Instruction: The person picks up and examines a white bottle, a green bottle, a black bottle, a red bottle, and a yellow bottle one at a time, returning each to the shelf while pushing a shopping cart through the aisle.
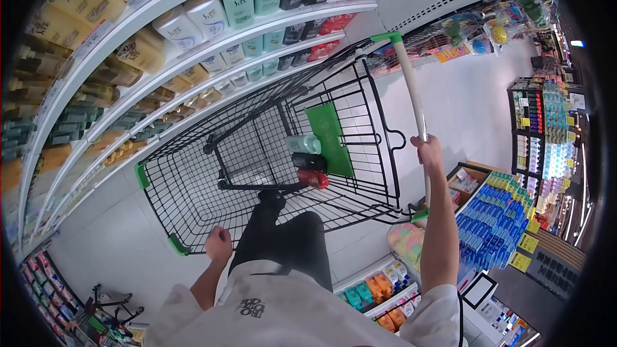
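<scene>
My right hand (427,152) is wrapped round the pale handle (412,87) of a black wire shopping cart (186,154). Lower left, beside the cart's near edge, my left hand (218,244) is curled closed with nothing visible in it, apart from the basket. In the cart, three bottles lie side by side: a pale green one (304,144), a black one (309,162) and a red one (312,178). They rest against a green panel (329,139). My palms are hidden.
Curved white shelves (212,48) with rows of bottles run along the cart's far side. Blue packages (491,218) are stacked at the right, near a wooden-edged bin. A lower shelf (379,286) holds orange and teal packs. Another display rack (540,115) stands farther right.
</scene>
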Action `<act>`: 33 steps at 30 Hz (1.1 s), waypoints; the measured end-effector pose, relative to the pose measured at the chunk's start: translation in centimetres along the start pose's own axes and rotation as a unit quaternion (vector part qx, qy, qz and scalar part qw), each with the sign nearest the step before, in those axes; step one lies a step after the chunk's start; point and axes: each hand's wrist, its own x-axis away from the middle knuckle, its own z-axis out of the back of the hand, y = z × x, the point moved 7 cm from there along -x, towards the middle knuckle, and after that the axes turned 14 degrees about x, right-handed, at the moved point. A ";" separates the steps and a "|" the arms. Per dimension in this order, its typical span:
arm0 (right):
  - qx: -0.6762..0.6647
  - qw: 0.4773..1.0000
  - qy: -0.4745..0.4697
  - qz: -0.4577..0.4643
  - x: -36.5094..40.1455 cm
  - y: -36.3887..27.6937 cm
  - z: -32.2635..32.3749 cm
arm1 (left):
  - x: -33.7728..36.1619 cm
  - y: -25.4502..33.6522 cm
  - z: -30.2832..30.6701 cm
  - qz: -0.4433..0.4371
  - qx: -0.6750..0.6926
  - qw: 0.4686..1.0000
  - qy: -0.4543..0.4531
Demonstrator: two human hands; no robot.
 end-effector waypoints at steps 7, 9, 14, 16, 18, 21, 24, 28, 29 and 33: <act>0.049 0.999 0.021 -0.004 -1.0 0.2 0.0 | -3.2 -3.5 -3.7 0.008 0.019 0.988 -0.155; 0.061 0.998 0.024 -0.005 -1.4 0.7 0.1 | -5.5 -1.6 -5.0 -0.031 0.077 0.987 -0.138; 0.092 0.995 0.049 -0.007 -0.5 0.6 0.2 | -11.4 9.0 -12.7 -0.068 0.240 0.954 -0.164; 0.101 0.993 0.055 -0.017 0.0 0.2 0.3 | -13.1 12.4 -17.3 -0.109 0.274 0.938 -0.183; 0.109 0.992 0.061 -0.026 0.3 0.3 0.4 | -13.1 16.6 -21.0 -0.092 0.304 0.913 -0.256; 0.105 0.992 0.065 -0.030 0.6 0.3 0.6 | -12.6 20.9 -25.2 -0.024 0.307 0.899 -0.313; 0.098 0.993 0.057 -0.039 1.1 0.3 0.8 | -12.0 22.3 -27.5 0.044 0.328 0.879 -0.342; 0.139 0.987 0.067 -0.032 0.8 1.1 0.6 | -11.4 23.5 -28.6 0.148 0.305 0.865 -0.371; 0.134 0.988 0.068 -0.033 0.7 1.3 0.5 | -11.5 23.7 -28.7 0.149 0.305 0.866 -0.367; 0.153 0.984 0.090 -0.017 1.2 0.5 0.9 | -11.5 23.5 -30.7 0.226 0.415 0.809 -0.350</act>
